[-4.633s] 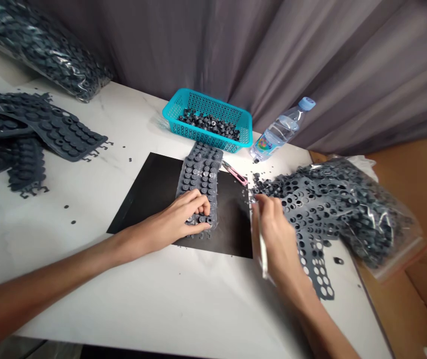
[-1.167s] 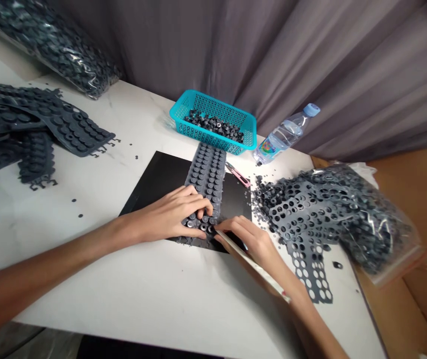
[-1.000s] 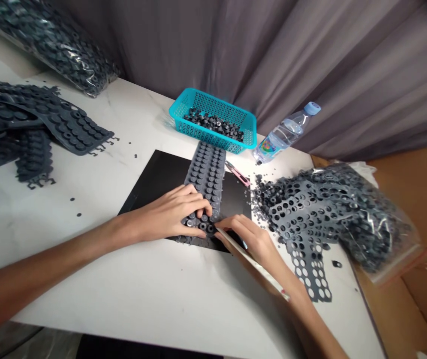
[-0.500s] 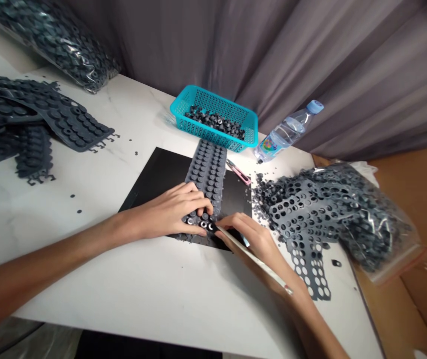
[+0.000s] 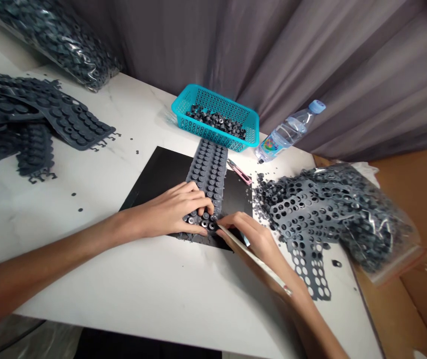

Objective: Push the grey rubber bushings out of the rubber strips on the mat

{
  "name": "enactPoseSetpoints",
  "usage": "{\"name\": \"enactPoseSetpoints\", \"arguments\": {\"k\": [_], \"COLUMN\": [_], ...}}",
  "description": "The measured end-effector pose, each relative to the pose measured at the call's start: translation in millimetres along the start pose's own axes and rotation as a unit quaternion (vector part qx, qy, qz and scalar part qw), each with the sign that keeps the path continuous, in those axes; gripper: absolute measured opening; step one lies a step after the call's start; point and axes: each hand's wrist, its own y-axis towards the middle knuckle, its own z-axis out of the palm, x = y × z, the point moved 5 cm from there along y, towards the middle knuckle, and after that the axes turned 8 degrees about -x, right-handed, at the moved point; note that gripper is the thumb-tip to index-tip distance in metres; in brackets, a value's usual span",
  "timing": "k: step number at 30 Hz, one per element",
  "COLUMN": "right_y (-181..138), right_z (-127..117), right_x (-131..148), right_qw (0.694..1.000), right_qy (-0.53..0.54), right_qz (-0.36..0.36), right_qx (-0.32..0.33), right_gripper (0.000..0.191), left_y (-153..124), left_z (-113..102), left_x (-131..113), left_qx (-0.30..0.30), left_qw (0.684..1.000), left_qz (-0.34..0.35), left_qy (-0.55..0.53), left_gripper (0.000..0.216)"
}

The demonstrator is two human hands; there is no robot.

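white marble-pattern table (image 5: 153,294) stands before a grey curtain (image 5: 236,45). on the table lies a black mat (image 5: 153,174), and on the mat lies a grey rubber strip (image 5: 209,164) studded with rows of small round parts, running from near to far.

right hand (image 5: 253,239): fingers closed together on a thin pale rod (image 5: 262,267). the rod tip meets the near end of the rubber strip, at the near-right corner rows; the rod's other end runs back along the wrist toward the near right.

left hand (image 5: 172,214): fingers bent and clamped down on the near end of the rubber strip, thumb on the near edge, fingertips just beside the rod tip. both hands are close together over the near edge of the black mat.

outward from the hands:
- pink cutter (image 5: 239,172) just right of the strip, at the far right edge of the mat.
- teal basket (image 5: 206,130) at the far end of the strip, holding loose dark round parts.
- water bottle (image 5: 286,132) lying tilted, right of the basket.
- punched grey sheets (image 5: 299,204) with empty round holes, heaped right of the mat, with loose parts scattered beside them.
- clear plastic bag (image 5: 370,224) of grey pieces, further right.
- unpunched grey sheets (image 5: 64,117) stacked at the far left.
- second filled bag (image 5: 60,45) against the curtain, far left.
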Motion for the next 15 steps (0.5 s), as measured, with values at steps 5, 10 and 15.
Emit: {"name": "enactPoseSetpoints", "arguments": {"k": [5,10,15], "right_y": [-1,-4,-7], "right_z": [7,19,25], "right_x": [-4,-2,2], "right_qw": [0.998,0.982,0.972], "right_qy": [-0.051,-0.145,-0.196], "right_qz": [-0.043,-0.120,-0.126], "right_qx": [-0.010,-0.026,-0.015], "right_gripper": [0.016,0.023,0.023], "left_y": [0,0,1], "left_z": [0,0,0], "left_x": [2,1,0], "left_qx": [-0.002,-0.005,0.001], "left_qw": [1.000,1.000,1.000], "left_qz": [0.000,-0.004,-0.006], "left_qy": [-0.002,-0.008,-0.005], "left_gripper": [0.033,0.032,0.031]}}
